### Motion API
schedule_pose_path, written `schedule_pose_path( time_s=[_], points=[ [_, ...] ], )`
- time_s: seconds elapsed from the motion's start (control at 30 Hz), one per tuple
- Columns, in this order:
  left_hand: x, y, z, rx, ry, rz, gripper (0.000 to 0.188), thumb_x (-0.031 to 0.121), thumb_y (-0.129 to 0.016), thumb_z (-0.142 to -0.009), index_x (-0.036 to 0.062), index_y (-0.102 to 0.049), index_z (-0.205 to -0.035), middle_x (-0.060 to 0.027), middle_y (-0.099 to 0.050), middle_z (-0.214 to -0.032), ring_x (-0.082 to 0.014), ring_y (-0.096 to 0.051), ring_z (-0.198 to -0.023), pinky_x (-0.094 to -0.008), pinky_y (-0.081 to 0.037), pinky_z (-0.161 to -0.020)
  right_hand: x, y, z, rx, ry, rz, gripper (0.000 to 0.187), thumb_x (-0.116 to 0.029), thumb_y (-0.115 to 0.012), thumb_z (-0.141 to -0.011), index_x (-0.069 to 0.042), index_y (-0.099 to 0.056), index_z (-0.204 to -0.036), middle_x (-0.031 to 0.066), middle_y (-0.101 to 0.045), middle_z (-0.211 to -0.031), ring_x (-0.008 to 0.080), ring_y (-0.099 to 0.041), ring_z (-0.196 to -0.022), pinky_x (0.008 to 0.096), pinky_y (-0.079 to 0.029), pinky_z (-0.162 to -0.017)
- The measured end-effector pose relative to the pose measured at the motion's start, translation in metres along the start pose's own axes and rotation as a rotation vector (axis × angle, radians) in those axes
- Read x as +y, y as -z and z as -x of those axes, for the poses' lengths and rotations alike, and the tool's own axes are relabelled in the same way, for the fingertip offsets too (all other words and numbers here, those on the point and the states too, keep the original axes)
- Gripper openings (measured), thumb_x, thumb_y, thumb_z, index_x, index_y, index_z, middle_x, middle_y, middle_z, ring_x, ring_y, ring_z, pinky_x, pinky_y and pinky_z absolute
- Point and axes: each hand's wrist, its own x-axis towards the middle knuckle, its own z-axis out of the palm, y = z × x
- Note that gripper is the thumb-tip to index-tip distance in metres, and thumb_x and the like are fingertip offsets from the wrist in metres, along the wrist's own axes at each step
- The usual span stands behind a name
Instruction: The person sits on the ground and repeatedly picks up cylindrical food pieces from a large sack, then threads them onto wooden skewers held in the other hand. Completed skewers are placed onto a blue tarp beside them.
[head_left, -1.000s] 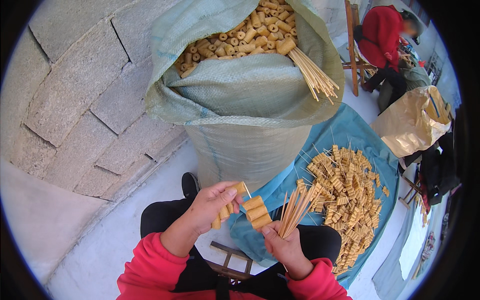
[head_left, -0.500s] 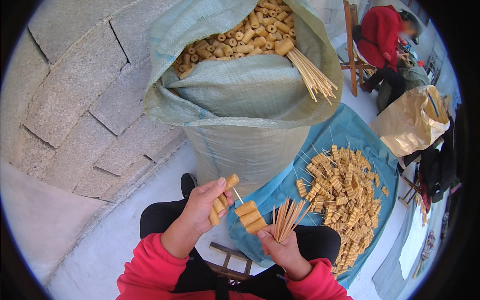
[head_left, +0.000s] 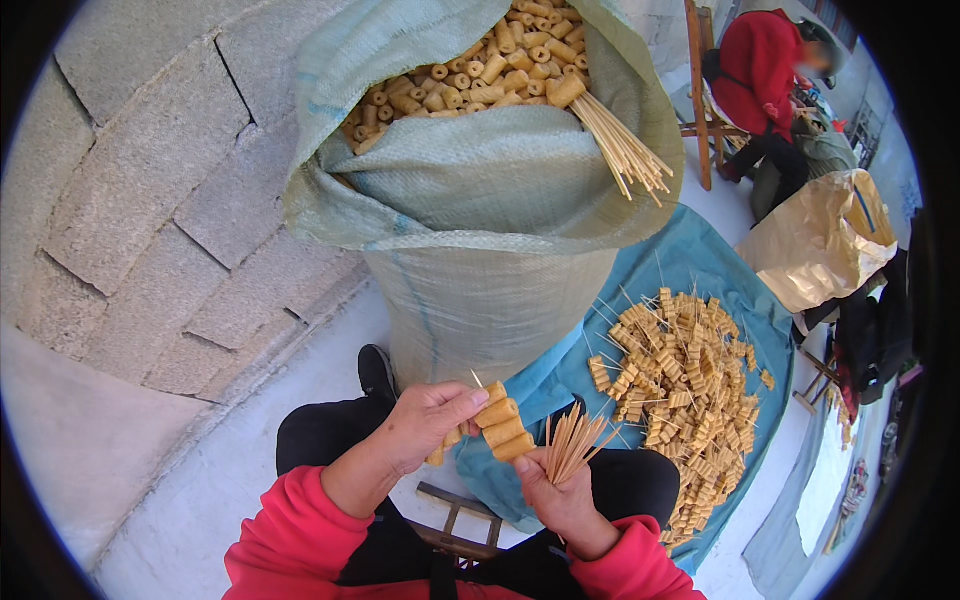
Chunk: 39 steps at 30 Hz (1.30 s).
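Closed, my left hand point(head_left: 425, 428) pinches a tan tube-shaped piece at the top of a loaded skewer, with more loose tubes tucked under its fingers. The skewer's pale tip pokes out above that piece. Two further tan tubes point(head_left: 503, 425) sit threaded side by side below it. My right hand point(head_left: 562, 502) grips the lower end of this skewer and a fanned bundle of bare wooden skewers point(head_left: 574, 440). Ahead stands a large woven sack point(head_left: 480, 290), its mouth rolled open over many loose tan tubes point(head_left: 490, 75).
Another skewer bundle point(head_left: 625, 145) hangs over the sack's rim. To the right, a heap of loaded skewers point(head_left: 690, 390) lies on a blue sheet point(head_left: 570, 375). Beyond is a tan bag point(head_left: 825, 240) near a seated person in red point(head_left: 755, 75). A block wall point(head_left: 160, 200) rises on the left.
My left hand has moved right and slightly down, bringing the top tube down the skewer against the other two. My right hand has hardly moved.
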Motion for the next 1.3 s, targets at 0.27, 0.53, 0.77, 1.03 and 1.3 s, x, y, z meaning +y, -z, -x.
schedule_pose_path(
  time_s=[0.27, 0.53, 0.77, 1.03, 1.3],
  points=[
    [-0.006, 0.01, -0.015, 0.08, -0.023, 0.701, 0.023, 0.007, -0.048, -0.08, -0.0002, -0.055, -0.101, -0.0104, -0.056, -0.089, -0.0148, -0.052, -0.058, -0.022, -0.042, -0.043, 0.001, 0.0, -0.002, 0.001, -0.107, -0.136, 0.02, -0.018, -0.057, -0.091, 0.001, -0.062, -0.085, -0.0015, -0.05, -0.055, 0.0046, -0.044, -0.047, 0.0205, -0.035, -0.044],
    [-0.013, 0.001, -0.016, -0.059, 0.035, 0.629, 0.022, 0.006, -0.047, -0.086, -0.0011, -0.054, -0.106, -0.0109, -0.06, -0.09, -0.0128, -0.051, -0.049, -0.0226, -0.041, -0.039, -0.001, 0.0, -0.002, -0.058, -0.141, -0.133, 0.02, -0.018, -0.054, -0.093, -0.001, -0.063, -0.09, -0.0053, -0.046, -0.058, 0.0027, -0.04, -0.051, 0.02, -0.033, -0.046],
    [-0.031, -0.03, -0.009, -0.08, 0.252, 0.353, 0.021, 0.017, -0.045, -0.091, 0.0048, -0.056, -0.106, -0.0067, -0.059, -0.083, -0.0102, -0.054, -0.06, -0.0213, -0.038, -0.041, -0.005, -0.001, -0.005, -0.019, -0.197, -0.205, 0.022, -0.02, -0.053, -0.093, 0.001, -0.062, -0.092, -0.0031, -0.05, -0.058, 0.0035, -0.042, -0.049, 0.0198, -0.033, -0.045],
    [-0.033, -0.031, -0.009, -0.163, 0.229, 0.397, 0.021, 0.017, -0.05, -0.09, 0.0022, -0.056, -0.103, -0.0073, -0.058, -0.085, -0.0114, -0.056, -0.064, -0.0196, -0.038, -0.04, -0.003, 0.003, -0.006, 0.075, -0.154, -0.214, 0.024, -0.02, -0.053, -0.093, 0.002, -0.062, -0.089, -0.0012, -0.05, -0.055, 0.0043, -0.043, -0.048, 0.0204, -0.033, -0.045],
    [-0.011, 0.0, -0.015, -0.003, 0.066, 0.824, 0.015, 0.016, -0.048, -0.087, 0.0049, -0.056, -0.095, -0.0068, -0.057, -0.082, -0.0124, -0.047, -0.049, -0.0197, -0.038, -0.039, -0.003, 0.0, -0.002, -0.093, -0.15, -0.197, 0.02, -0.017, -0.054, -0.093, 0.0, -0.063, -0.091, -0.0032, -0.047, -0.056, 0.0039, -0.041, -0.049, 0.0209, -0.033, -0.045]
  ],
)
